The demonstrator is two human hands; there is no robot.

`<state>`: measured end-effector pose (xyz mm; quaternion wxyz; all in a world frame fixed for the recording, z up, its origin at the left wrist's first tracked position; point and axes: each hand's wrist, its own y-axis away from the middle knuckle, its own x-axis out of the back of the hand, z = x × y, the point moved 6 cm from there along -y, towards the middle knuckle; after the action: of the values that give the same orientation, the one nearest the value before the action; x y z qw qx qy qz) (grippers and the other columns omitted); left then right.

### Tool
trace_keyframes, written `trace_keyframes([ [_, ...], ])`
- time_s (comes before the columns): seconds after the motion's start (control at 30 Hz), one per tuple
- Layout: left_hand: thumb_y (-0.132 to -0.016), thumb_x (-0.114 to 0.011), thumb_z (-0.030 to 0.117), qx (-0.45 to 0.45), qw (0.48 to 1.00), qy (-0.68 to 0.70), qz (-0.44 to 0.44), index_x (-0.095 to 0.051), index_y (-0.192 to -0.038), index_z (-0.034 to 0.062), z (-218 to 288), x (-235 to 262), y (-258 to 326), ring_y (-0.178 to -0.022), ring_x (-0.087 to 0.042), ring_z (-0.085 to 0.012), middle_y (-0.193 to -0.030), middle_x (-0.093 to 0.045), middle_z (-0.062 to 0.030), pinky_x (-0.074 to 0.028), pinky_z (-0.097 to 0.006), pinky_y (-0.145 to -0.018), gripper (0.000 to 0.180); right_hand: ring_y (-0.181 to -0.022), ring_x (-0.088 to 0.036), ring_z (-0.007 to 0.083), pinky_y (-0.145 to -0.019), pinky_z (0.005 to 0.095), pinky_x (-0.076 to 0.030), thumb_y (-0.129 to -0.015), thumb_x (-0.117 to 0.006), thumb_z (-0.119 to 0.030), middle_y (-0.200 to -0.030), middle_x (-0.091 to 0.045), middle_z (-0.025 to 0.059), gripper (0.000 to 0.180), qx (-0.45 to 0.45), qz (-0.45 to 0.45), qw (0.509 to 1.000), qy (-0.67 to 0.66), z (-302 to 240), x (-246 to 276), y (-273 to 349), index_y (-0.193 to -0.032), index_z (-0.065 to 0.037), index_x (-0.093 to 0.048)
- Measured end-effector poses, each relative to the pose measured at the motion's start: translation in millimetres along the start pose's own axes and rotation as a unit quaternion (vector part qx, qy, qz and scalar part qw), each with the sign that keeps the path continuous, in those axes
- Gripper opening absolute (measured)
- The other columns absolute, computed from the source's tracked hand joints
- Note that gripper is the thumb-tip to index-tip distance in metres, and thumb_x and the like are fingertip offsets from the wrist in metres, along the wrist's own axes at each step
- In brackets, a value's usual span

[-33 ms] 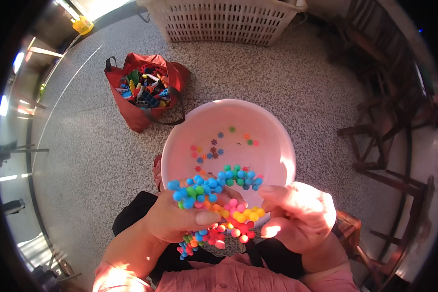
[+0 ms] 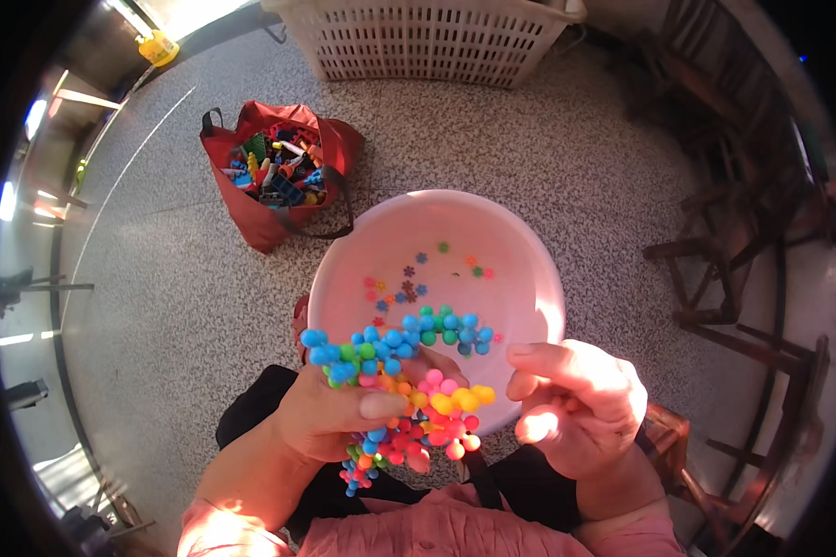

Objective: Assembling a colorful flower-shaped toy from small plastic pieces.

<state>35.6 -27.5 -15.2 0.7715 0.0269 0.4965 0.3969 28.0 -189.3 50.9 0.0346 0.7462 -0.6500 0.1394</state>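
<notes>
My left hand [image 2: 330, 408] is closed around a linked build of colourful knobbed snowflake pieces, its thumb lying across the front. A blue and green chain [image 2: 404, 339] arches along the top of this build. Pink and yellow pieces [image 2: 464, 399] stick out to the right, and red ones [image 2: 437, 432] sit lower. A mixed-colour strand [image 2: 358, 469] hangs below the left hand. My right hand [image 2: 585, 404] is just right of the build, not touching it. Its thumb and index finger are apart, the other fingers curled; its palm is partly hidden. Loose snowflake pieces [image 2: 409, 288] lie in the pink basin [image 2: 520, 251] beneath.
A red bag [image 2: 251, 218] full of mixed toy parts stands beyond the basin's left side. At the far edge is a white slatted basket [image 2: 427, 42]. Wooden chairs [image 2: 715, 269] line the right, and a yellow container [image 2: 158, 48] is at the far left.
My right hand has drawn back slightly to the right, away from the yellow pieces. My left hand has shifted the build a little left, its blue left end rising.
</notes>
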Motion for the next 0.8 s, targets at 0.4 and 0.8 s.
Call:
trace_keyframes([
  [0.4,-0.072,-0.061,0.014,-0.019,0.987,0.152,-0.046,-0.034,-0.124,-0.0052,5,-10,3,-0.1,-0.054,-0.0287,-0.109,-0.051,-0.0185,-0.051,-0.039,-0.076,0.062,-0.087,-0.057,0.016,-0.076,0.0275,-0.048,-0.076,-0.063,0.003,-0.099,-0.057,0.014,0.029,-0.118,-0.087,0.928,-0.342,24,-35,3,-0.102,0.006,-0.05],
  [0.8,-0.078,-0.055,0.023,-0.04,0.986,0.163,-0.018,-0.027,-0.128,-0.0034,-3,6,6,-0.109,-0.047,-0.0344,-0.125,-0.04,-0.021,-0.035,-0.047,-0.095,0.063,-0.075,-0.057,0.0189,-0.069,0.0303,-0.044,-0.066,-0.072,-0.004,-0.085,-0.059,0.0084,0.03,0.05,-0.036,0.996,-0.064,11,-22,-3,-0.093,-0.001,-0.059],
])
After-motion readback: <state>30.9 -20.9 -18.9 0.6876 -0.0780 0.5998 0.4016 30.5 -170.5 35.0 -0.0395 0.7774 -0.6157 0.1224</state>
